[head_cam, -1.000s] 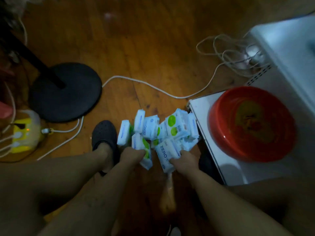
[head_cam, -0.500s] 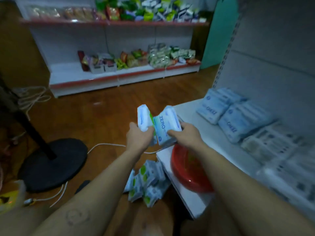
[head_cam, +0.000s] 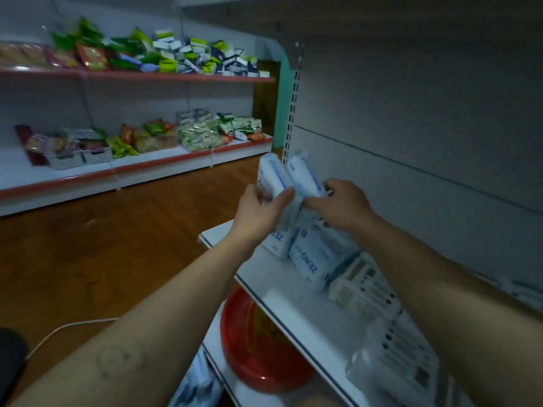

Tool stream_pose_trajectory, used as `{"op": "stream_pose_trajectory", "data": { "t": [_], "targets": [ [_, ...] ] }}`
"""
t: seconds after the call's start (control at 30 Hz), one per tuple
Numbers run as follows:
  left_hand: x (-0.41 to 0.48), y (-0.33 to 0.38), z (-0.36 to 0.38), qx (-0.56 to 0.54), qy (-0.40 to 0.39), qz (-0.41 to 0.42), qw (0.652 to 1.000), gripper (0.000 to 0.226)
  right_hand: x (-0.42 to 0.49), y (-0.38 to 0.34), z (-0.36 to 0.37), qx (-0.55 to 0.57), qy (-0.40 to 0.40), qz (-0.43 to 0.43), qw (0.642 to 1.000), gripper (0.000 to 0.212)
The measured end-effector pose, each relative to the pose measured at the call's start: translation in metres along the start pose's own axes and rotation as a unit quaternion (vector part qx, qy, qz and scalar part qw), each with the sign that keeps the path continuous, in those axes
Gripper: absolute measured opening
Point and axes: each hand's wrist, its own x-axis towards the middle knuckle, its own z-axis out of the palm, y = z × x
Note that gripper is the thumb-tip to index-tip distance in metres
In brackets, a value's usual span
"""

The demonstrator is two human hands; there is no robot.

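A dimly lit shop aisle, wooden floor (head_cam: 102, 245) underfoot and white metal shelving on two sides. At the near shelf (head_cam: 282, 292), a person holds two soft white-and-blue packs upright, side by side. The left pack (head_cam: 271, 176) sits in the left hand (head_cam: 258, 212), thumb laid across its front and fingers wrapped behind it. The right pack (head_cam: 304, 174) is gripped by the right hand (head_cam: 342, 207), fingers curled over its side. The hands are close together, each clamped on its own pack, and the two packs touch along their length. They are raised above the far end of the shelf, near the slotted upright (head_cam: 293, 113) and the grey back panel (head_cam: 411, 136).

Directly under the hands, more packs of the same kind, the ZERO packs (head_cam: 311, 259), stand leaning on the shelf. Whether the held pair touches them cannot be told from here. Just beside these, along the shelf towards the onlooker, runs a row of pale boxes (head_cam: 364, 286), their print too blurred to read.

One level down, a red basin (head_cam: 258, 356) rests on the lower shelf, partly tucked under the one above. A white cable (head_cam: 67, 327) trails over the floor at the left. Across the aisle, the far shelves (head_cam: 147, 167), edged in red, carry heaps of bright snack packets below and small green-and-white boxes above.
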Motion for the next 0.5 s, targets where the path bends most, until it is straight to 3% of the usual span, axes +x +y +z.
{"op": "stream_pose_trajectory", "data": {
  "t": [0.27, 0.4, 0.5],
  "targets": [
    [0.077, 0.013, 0.049, 0.02, 0.003, 0.025, 0.999, 0.065, 0.071, 0.018, -0.039, -0.072, 0.019, -0.002, 0.997, 0.033],
    [0.097, 0.0, 0.08, 0.081, -0.037, -0.021, 0.996, 0.049, 0.076, 0.052, -0.057, -0.211, 0.028, 0.038, 0.976, 0.035],
    [0.099, -0.012, 0.096, 0.105, -0.084, -0.036, 0.99, 0.035, 0.066, 0.082, -0.062, -0.253, 0.064, 0.02, 0.965, 0.024]
  ]
}}
